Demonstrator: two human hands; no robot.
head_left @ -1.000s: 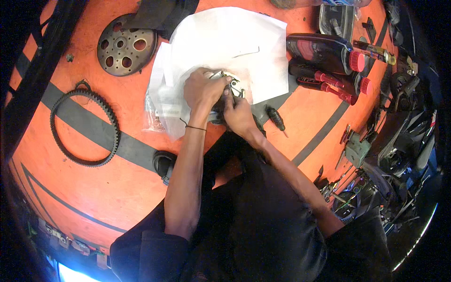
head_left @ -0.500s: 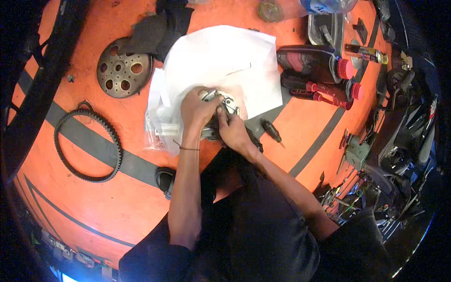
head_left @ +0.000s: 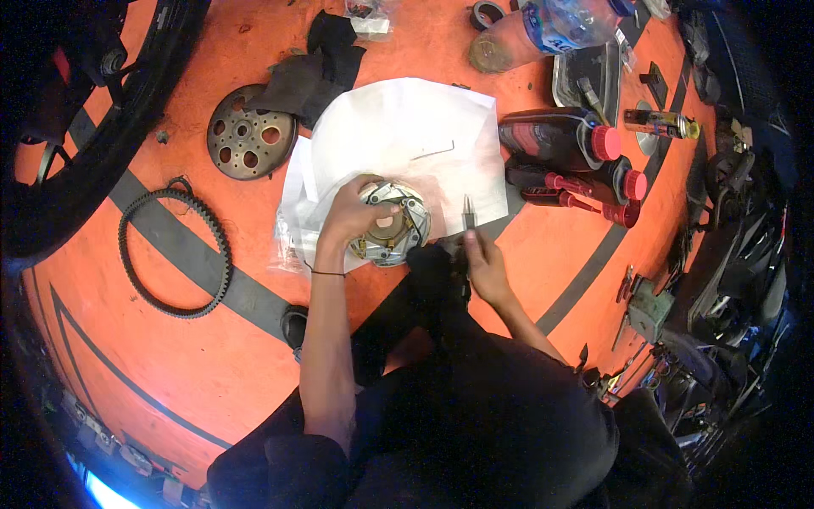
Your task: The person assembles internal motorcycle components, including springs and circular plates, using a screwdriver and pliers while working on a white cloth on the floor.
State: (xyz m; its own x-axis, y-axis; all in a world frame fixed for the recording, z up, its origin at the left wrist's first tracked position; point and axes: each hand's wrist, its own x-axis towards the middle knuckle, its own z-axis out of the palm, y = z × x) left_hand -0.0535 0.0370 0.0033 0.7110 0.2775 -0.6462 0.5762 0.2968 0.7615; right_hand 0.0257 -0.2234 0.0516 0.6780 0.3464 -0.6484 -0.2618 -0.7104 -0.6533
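Observation:
My left hand (head_left: 346, 212) grips a round centrifugal clutch (head_left: 413, 227) by its left side, with the thumb lying across its middle. Pale metal shoes and dark springs show on the clutch's face; my fingers cover part of its rim. To the right of it, my right hand (head_left: 489, 270) is closed on a pair of pliers (head_left: 470, 219), whose narrow metal jaws point away from me. White paper (head_left: 398, 114) lies under and beyond the clutch, and a thin L-shaped hex key (head_left: 434, 153) rests on it.
At left lie a toothed drive belt (head_left: 222, 242) and a holed clutch bell (head_left: 227, 157), partly under a dark cloth (head_left: 318, 78). Dark bottles with red caps (head_left: 555, 138), a clear plastic bottle (head_left: 526, 42), a metal tray (head_left: 610, 81) and a spray can (head_left: 657, 123) lie at right.
My right hand has left the clutch, moved right and taken hold of the pliers. My left hand stays on the clutch, whose face now shows. The view has shifted slightly.

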